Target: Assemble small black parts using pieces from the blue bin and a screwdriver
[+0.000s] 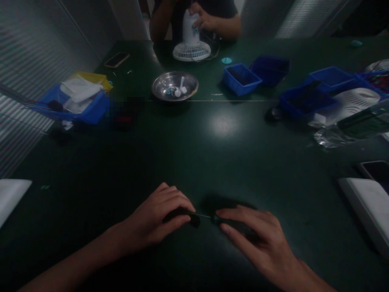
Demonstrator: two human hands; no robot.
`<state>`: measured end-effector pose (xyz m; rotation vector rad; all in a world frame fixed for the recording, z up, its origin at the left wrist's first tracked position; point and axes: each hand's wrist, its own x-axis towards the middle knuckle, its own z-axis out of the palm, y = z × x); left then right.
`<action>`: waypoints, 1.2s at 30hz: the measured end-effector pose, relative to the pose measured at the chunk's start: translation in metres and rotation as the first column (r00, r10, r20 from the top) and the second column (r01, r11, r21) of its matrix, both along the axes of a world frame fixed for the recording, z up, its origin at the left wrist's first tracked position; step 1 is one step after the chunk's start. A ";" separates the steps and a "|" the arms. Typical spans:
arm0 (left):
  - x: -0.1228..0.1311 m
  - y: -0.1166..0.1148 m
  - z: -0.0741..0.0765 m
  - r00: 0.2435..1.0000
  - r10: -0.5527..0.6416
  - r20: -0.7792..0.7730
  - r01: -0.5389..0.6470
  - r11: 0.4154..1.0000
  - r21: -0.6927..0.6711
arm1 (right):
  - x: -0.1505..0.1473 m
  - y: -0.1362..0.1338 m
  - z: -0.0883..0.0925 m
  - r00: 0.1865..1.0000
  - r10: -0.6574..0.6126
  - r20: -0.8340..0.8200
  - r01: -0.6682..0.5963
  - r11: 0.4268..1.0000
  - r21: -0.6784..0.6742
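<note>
My left hand [164,215] is at the lower middle, its fingers closed around a small dark piece [195,221] that is mostly covered by them. A thin metal shaft [203,215] runs from its fingertips to my right hand [258,231]. Thumb and fingers of the right hand pinch the dark greenish end [216,219] of a slim tool that looks like a screwdriver. Dim light and the fingers hide the rest of it. Both hands are low over the dark green table [194,162].
Across the table a person's hand [205,19] holds a white fan [191,34]. A metal bowl [156,91] holds small white parts. Blue bins [241,87] stand at right, another blue bin [94,113] at left. A plastic bottle [361,123] lies at right, near a white box [364,202].
</note>
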<state>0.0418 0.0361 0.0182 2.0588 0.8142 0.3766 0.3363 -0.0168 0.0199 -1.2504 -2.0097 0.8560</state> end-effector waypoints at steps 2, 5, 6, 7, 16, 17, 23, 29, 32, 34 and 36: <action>0.000 0.000 0.002 1.000 -0.017 0.004 0.017 1.000 -0.020 | 0.000 0.000 0.001 1.000 0.031 0.004 -0.031 1.000 0.001; 0.001 0.001 0.002 1.000 -0.017 0.005 0.017 0.999 -0.029 | -0.002 0.001 0.002 0.998 0.056 0.014 -0.056 0.998 0.007; 0.001 0.000 0.002 1.000 -0.022 0.007 0.022 0.999 -0.028 | -0.003 0.001 0.002 0.998 0.058 0.016 -0.058 0.998 0.013; 0.001 0.000 0.001 1.000 -0.029 0.007 0.029 0.999 -0.025 | -0.003 0.001 0.002 0.998 0.058 0.017 -0.059 0.998 0.018; 0.000 -0.004 -0.002 0.999 0.033 -0.023 -0.031 0.997 0.074 | -0.001 0.001 0.004 0.993 -0.119 -0.028 0.120 0.993 0.024; 0.000 -0.005 -0.003 0.998 0.052 -0.025 -0.050 0.994 0.093 | 0.000 0.001 0.005 0.989 -0.145 -0.040 0.146 0.989 0.024; -0.002 -0.005 -0.003 0.998 0.059 -0.031 -0.053 0.980 0.191 | 0.000 0.004 0.010 0.963 -0.261 -0.068 0.261 0.965 -0.012; -0.002 -0.008 -0.009 0.993 -0.049 -0.104 0.089 0.900 0.427 | 0.000 0.005 0.010 0.966 -0.248 -0.066 0.246 0.968 -0.045; -0.016 0.002 -0.011 0.984 -0.010 -0.179 0.098 0.865 0.492 | 0.001 0.005 0.009 0.965 -0.251 -0.075 0.248 0.967 -0.052; -0.038 0.018 -0.011 0.973 0.077 -0.217 0.046 0.860 0.509 | 0.002 0.004 0.009 0.966 -0.246 -0.080 0.243 0.969 -0.050; -0.068 0.036 -0.010 0.954 0.184 -0.236 -0.049 0.874 0.484 | 0.003 0.005 0.009 0.967 -0.242 -0.081 0.238 0.970 -0.047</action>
